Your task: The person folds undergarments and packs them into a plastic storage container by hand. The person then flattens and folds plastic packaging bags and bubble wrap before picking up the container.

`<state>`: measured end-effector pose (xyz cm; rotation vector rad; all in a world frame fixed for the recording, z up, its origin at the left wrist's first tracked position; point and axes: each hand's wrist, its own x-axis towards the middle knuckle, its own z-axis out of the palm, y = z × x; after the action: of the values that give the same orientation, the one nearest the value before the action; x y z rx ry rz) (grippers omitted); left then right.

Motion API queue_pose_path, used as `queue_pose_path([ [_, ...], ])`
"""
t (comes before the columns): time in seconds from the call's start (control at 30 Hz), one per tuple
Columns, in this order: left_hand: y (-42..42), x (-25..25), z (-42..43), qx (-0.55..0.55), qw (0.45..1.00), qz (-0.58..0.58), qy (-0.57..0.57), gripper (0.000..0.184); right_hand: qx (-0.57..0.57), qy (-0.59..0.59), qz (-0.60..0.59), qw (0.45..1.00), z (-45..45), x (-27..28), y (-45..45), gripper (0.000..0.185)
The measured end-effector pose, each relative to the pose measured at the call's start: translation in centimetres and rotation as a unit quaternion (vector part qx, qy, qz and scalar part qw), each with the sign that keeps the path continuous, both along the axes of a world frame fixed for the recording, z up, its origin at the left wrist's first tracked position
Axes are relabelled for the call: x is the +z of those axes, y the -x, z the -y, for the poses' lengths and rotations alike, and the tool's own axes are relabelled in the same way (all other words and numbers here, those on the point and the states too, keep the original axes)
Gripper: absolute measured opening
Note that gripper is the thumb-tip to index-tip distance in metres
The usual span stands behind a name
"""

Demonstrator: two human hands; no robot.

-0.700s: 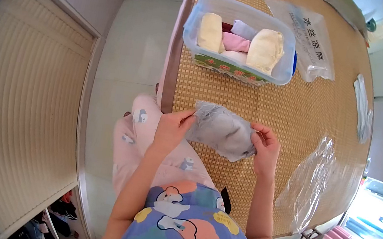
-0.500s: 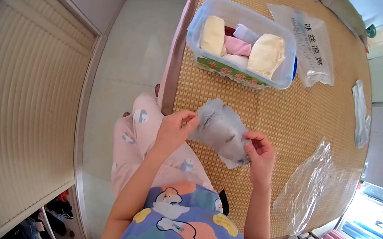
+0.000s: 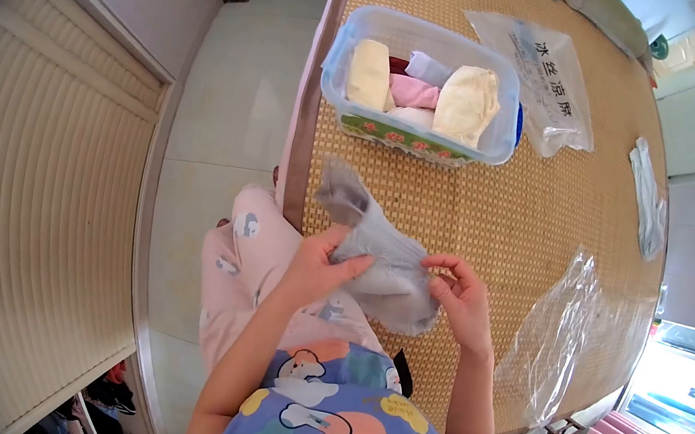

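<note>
A crumpled grey see-through plastic bag (image 3: 391,256) is stretched between my two hands, above the woven mat near my lap. My left hand (image 3: 326,268) pinches its left side between thumb and fingers, and a darker loose end of the bag sticks up beyond it. At the right edge, my right hand (image 3: 457,298) has the bag between thumb and fingertips. Something pale shows faintly through the lower part, too unclear to name. Beyond the hands stands a clear plastic box (image 3: 422,88) with rolled cream, pink, lilac and dark red cloths in it.
Under the box lies a woven mat (image 3: 513,207). A printed clear bag (image 3: 550,86) lies right of the box, a clear plastic sheet (image 3: 555,341) nearer on the right, and a whitish folded bag (image 3: 645,201) at the far right edge. Left is tiled floor (image 3: 217,124).
The grey bag has been turned and spread, its dark end now up at the left. My left hand has shifted its grip inward along it. Both hands sit slightly lower.
</note>
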<state>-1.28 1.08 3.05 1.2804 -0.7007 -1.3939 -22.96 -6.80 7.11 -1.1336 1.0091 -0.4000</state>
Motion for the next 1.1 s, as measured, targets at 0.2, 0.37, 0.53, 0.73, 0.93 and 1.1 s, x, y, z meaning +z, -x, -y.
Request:
queue_pose_path([
  [0.2,0.5,2.6,-0.6,-0.101,0.974,0.157,0.127,0.034,-0.004,0.084,0.019,0.996,0.2,-2.5,-0.4,0.056],
  [0.37,0.0,4.0,-1.3,-0.224,0.946,0.182,0.147,0.046,-0.043,-0.061,0.134,0.988,0.2,-2.9,-1.3,0.077],
  [0.53,0.6,3.4,-2.0,-0.133,0.978,0.124,0.103,0.058,-0.073,-0.028,0.172,0.982,0.1,-2.6,-1.9,0.082],
  [0.73,1.2,2.4,-1.9,0.05,0.997,-0.06,-0.02,0.058,-0.019,0.046,0.13,0.99,-0.3,-2.0,-1.3,0.078],
  [0.93,-0.6,3.0,-3.2,-0.037,0.972,0.188,0.136,0.033,0.072,0.207,-0.085,0.972,-0.7,-1.0,-2.4,0.077],
  [1.1,-1.3,2.7,-5.4,-0.124,0.986,0.109,0.019,0.043,0.18,0.194,-0.054,0.963,-2.2,-1.1,-3.7,0.072],
])
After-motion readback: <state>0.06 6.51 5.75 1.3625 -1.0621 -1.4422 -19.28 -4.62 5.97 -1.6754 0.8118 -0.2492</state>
